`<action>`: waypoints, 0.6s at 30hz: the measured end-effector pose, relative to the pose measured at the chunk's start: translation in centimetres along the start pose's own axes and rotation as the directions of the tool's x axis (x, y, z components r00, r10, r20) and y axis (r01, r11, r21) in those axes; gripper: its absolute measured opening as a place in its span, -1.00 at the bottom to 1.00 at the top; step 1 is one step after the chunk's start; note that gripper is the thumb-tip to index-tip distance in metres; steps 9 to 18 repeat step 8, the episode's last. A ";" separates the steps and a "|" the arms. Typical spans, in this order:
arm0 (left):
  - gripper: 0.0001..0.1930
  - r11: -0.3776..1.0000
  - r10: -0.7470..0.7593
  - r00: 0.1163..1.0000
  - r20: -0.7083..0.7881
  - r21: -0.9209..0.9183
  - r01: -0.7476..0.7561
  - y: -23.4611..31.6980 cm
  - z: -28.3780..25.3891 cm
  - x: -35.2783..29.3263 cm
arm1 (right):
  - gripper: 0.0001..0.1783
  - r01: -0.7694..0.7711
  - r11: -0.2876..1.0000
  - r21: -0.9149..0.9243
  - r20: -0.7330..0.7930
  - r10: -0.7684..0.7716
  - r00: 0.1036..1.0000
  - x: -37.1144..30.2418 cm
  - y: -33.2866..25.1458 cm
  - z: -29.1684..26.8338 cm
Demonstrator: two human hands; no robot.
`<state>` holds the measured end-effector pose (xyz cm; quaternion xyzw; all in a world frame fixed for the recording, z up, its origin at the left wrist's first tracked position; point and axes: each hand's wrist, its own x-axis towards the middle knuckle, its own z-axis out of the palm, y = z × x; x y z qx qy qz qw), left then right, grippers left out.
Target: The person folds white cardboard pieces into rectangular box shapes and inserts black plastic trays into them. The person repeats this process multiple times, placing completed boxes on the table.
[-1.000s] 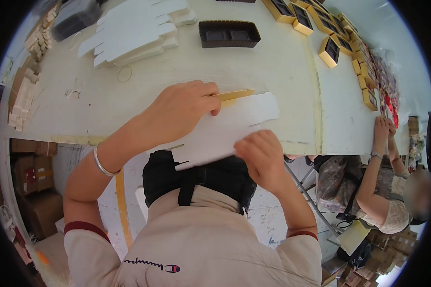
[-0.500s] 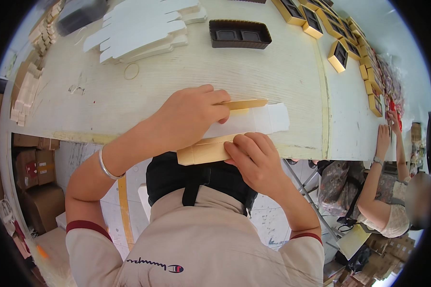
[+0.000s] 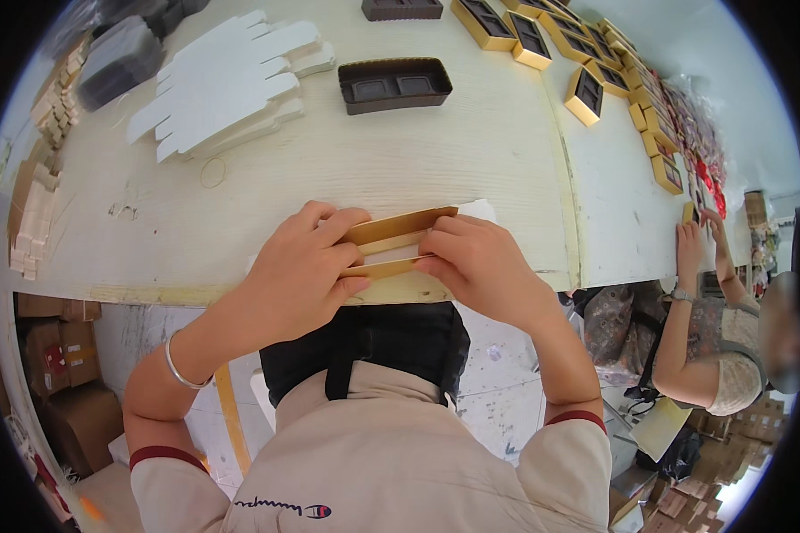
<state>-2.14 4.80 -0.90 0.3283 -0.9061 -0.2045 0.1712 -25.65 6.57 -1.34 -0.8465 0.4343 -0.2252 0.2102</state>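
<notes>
At the table's front edge I hold a partly folded gold cardboard box [image 3: 400, 227] with a white inside. Its two long walls stand up, and a white end flap [image 3: 480, 210] sticks out beyond my right hand. My left hand [image 3: 316, 253] is closed on the box's left end, fingers and thumb on both walls. My right hand [image 3: 476, 262] grips the right end, fingertips over the walls. Beyond them a dark brown plastic tray [image 3: 395, 86] with two recesses lies on the table. To its left is a stack of flat white box blanks [image 3: 222, 84].
A second brown tray [image 3: 402, 9] lies at the far edge. Gold boxes with dark trays [image 3: 585, 93] line the far right, where another person's hands [image 3: 698, 244] are at work. A rubber band [image 3: 213, 172] and stacked clear plastic pieces [image 3: 120, 62] are on the left.
Both long walls of the gold box now stand upright, where the near one was folded outward. My left hand has come down to the left end; my right hand has moved up onto the right end.
</notes>
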 end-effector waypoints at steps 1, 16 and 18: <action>-0.86 1.000 -0.014 1.000 0.006 -0.002 0.014 0.2 0.0 0.0 | -0.88 -0.008 1.000 0.026 0.006 0.008 1.000 -0.4 0.4 -0.2; -0.84 0.991 -0.129 0.984 0.123 0.038 0.125 1.3 -0.6 0.5 | -0.88 -0.042 0.991 -0.128 -0.033 0.038 0.999 0.1 -0.2 0.6; -0.84 0.991 -0.129 0.984 0.123 0.038 0.125 1.3 -0.6 0.5 | -0.88 -0.042 0.991 -0.128 -0.033 0.038 0.999 0.1 -0.2 0.6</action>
